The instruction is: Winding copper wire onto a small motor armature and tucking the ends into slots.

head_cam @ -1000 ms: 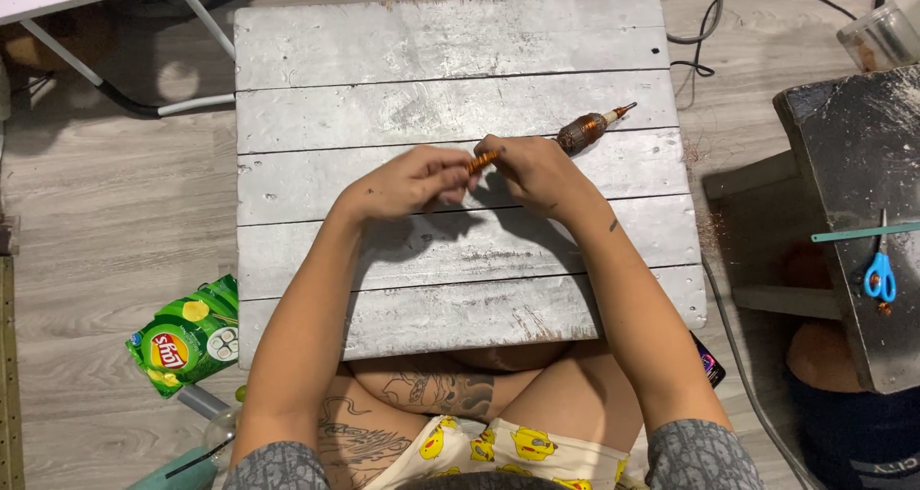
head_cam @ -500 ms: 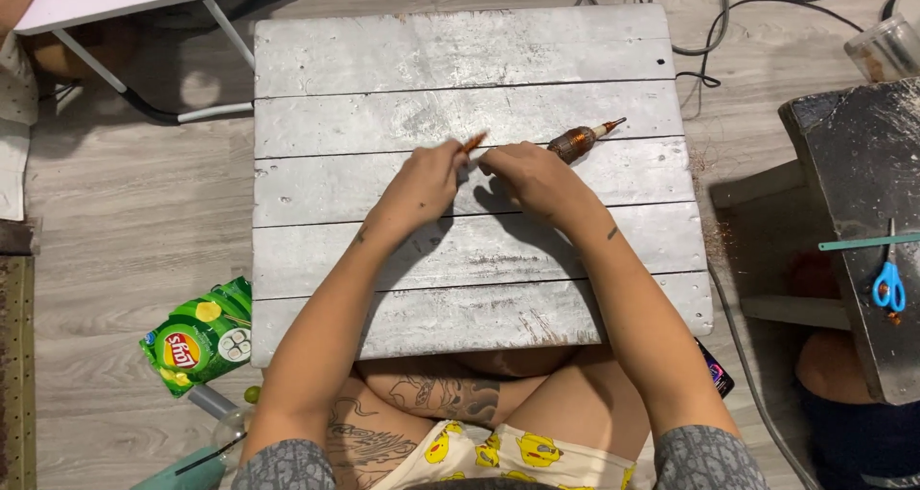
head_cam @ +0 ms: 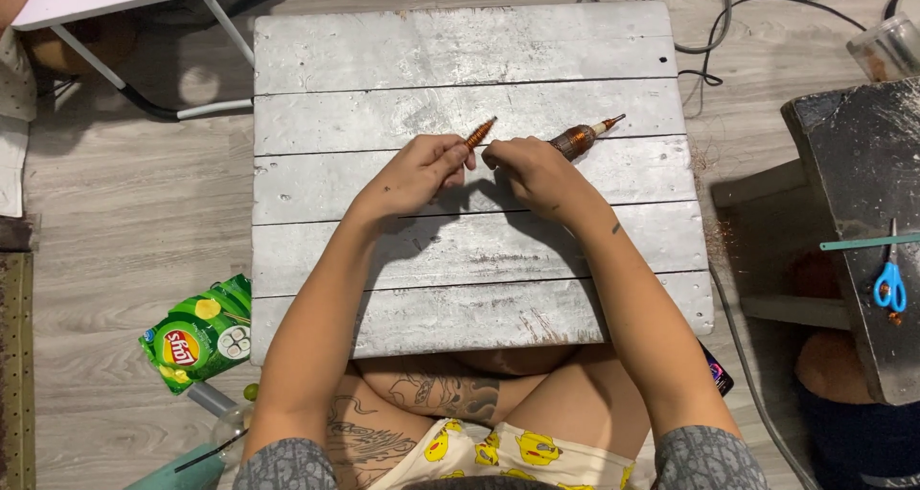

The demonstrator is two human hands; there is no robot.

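Observation:
My left hand (head_cam: 424, 169) pinches a small copper-coloured coiled piece (head_cam: 480, 131) whose tip sticks up past my fingers. A thin wire runs from it to my right hand (head_cam: 528, 164), which grips the wire just beside the left. Just past my right hand a copper wire spool (head_cam: 578, 139) with a pale pointed tip lies on the silver-painted wooden plank table (head_cam: 460, 54). Both hands hover over the table's middle plank.
A green snack bag (head_cam: 199, 333) lies on the wood floor at the left. A dark bench (head_cam: 867, 212) with blue scissors (head_cam: 889, 285) stands at the right. Cables (head_cam: 728, 1) run behind the table; a white stool (head_cam: 115, 1) sits top left.
The view has shifted so the table sits further right. My hands have stayed together on the coiled piece, whose tip now shows more above my left fingers.

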